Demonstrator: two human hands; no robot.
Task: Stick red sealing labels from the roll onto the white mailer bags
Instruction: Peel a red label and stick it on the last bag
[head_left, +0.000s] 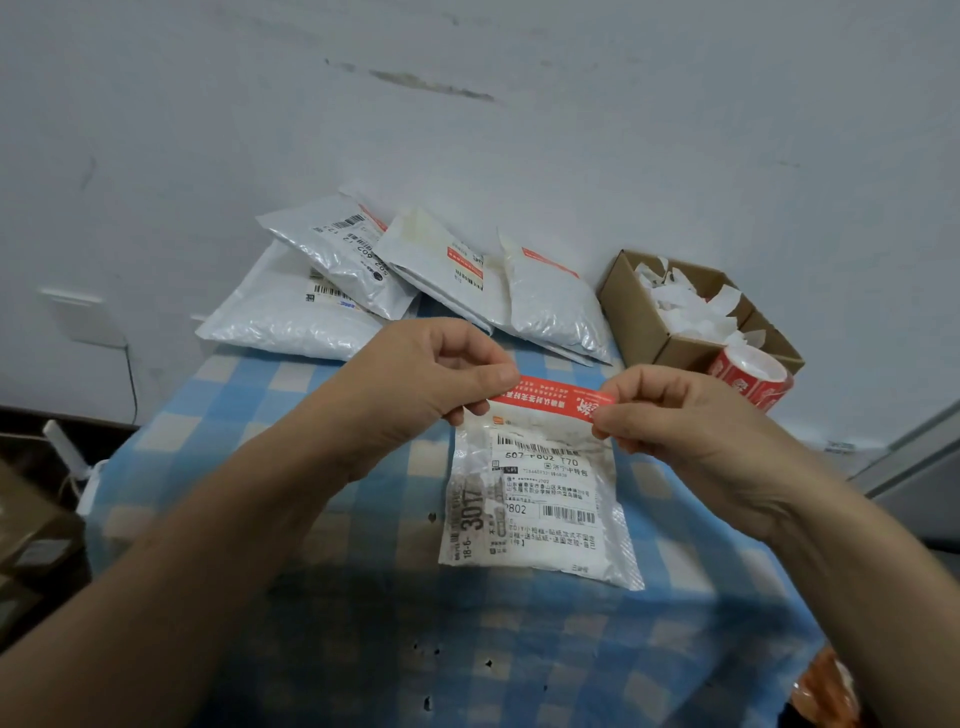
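Near the centre of the frame, your left hand (431, 374) and your right hand (675, 415) each pinch one end of a label (553, 396). The label is stretched between them across the top edge of a bag (540, 509); whether it touches the bag cannot be told. That bag lies flat on the table (249, 426), below your hands in the picture. Behind it, at upper centre, a pile of bags (332, 291) overlaps against the wall. Right of the pile sits a box (654, 332) with paper scraps (685, 306) in it. The roll (748, 376) lies just in front of the box, above your right hand.
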